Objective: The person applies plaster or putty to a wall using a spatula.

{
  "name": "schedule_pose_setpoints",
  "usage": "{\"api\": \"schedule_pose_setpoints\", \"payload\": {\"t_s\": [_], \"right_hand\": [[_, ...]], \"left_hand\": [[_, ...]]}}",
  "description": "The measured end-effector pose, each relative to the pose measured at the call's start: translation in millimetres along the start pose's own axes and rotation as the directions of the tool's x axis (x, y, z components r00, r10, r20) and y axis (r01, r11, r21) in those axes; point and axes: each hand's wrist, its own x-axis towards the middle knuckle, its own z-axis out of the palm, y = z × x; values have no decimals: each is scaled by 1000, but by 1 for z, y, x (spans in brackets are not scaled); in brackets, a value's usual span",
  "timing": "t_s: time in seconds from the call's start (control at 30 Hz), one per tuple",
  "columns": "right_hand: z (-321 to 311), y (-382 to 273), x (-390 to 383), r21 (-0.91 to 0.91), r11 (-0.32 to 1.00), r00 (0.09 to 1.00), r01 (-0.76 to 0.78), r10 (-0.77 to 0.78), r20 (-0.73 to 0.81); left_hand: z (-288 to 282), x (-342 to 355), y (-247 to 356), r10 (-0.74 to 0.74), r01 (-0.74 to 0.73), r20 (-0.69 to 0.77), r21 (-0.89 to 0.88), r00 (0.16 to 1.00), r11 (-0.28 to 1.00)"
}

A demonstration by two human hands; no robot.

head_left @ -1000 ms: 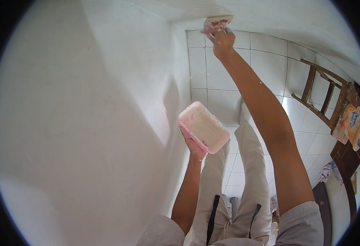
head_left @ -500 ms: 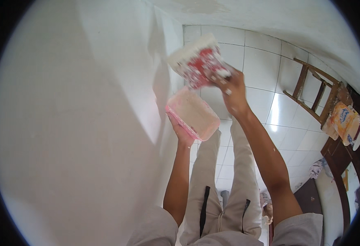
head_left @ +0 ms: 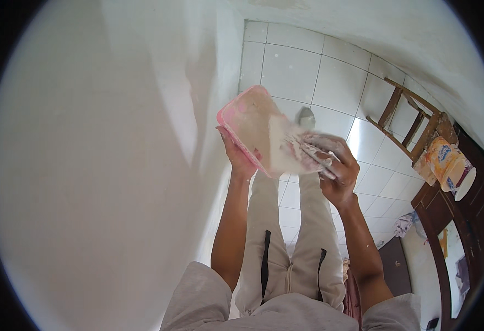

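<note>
My left hand (head_left: 240, 156) grips a pink rectangular plastic tub (head_left: 246, 118) from below and along its near side. Pale putty smears coat the inside of the tub. In my right hand (head_left: 337, 165) is a wide putty knife (head_left: 284, 144), slightly blurred, its broad blade laid over the right rim of the tub. White putty covers the knife's body and my right fingers, hiding most of its red colour. Close on my left rises a pale wall (head_left: 104, 165).
A wooden stool (head_left: 410, 118) lies on the white tiled floor (head_left: 290, 65) to the right. Beside its end are an orange and white tub (head_left: 446, 160) and a white container (head_left: 465, 185). A dark wooden door frame (head_left: 446, 220) stands farther right.
My right hand has come down and turned, bringing the putty knife from above the tub onto its right rim. My left hand has raised the tub slightly. The view has shifted a little.
</note>
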Motion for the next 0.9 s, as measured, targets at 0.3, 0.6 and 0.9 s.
{"api": "schedule_pose_setpoints", "payload": {"t_s": [0.3, 0.6, 0.9], "right_hand": [[-28, -52, 24, 280, 875, 897, -395, 434, -89], [-72, -192, 63, -56, 967, 969, -247, 246, -34], [-140, -329, 74, -242, 961, 990, 135, -140, -2]], "left_hand": [[43, -30, 20, 64, -74, 97, 107, 993, 991], [73, -103, 32, 413, -390, 64, 483, 909, 784], [166, -189, 118, 667, -736, 334, 443, 666, 513]]}}
